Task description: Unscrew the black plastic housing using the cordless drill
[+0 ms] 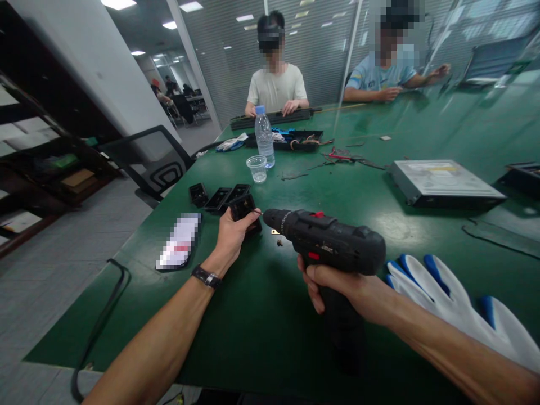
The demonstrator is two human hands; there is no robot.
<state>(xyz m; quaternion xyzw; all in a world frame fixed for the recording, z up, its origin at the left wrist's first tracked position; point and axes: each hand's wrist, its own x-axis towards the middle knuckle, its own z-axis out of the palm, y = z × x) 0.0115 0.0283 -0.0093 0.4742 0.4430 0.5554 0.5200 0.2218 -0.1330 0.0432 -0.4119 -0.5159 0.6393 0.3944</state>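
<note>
Mid-job, it seems: at centre frame the left hand (pixel 233 232) grips a black box (pixel 241 206), the right hand (pixel 337 281) wraps a drill (pixel 333 239) aimed at it, small pieces (pixel 279 243) loose below, this box apparently unfinished.

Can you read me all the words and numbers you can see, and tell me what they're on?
None can be read for certain:
Drill in the right hand: pale marks on its collar and side, too small and blurred.
Flat metal box: a pale and yellowish patch on top, too blurred.
Phone: its screen is pixelated.
Blue shirt across the table: marks too blurred.
</note>
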